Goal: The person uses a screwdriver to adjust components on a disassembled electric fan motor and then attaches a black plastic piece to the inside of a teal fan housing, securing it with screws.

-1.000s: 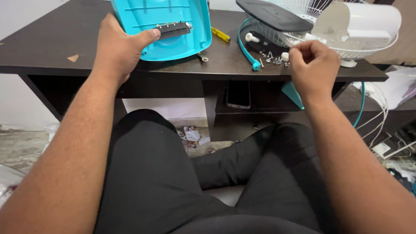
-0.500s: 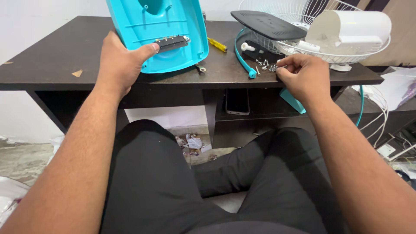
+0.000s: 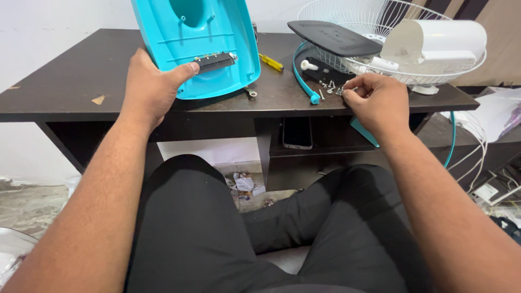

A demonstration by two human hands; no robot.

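Since a second ago my right hand (image 3: 378,101) dropped onto the loose screws (image 3: 330,87) near the table's (image 3: 65,81) front right edge, grip pinched closed on one, I think. Left hand (image 3: 152,87) clamps the turquoise fan housing (image 3: 195,49) upright at mid-table. Picking-a-screw step; next needs lining it up with a hole.

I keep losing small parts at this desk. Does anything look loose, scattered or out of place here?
Yes. Small screws lie loose near the desk front edge, where the right hand picks at them. The left hand props the turquoise housing tilted upright.
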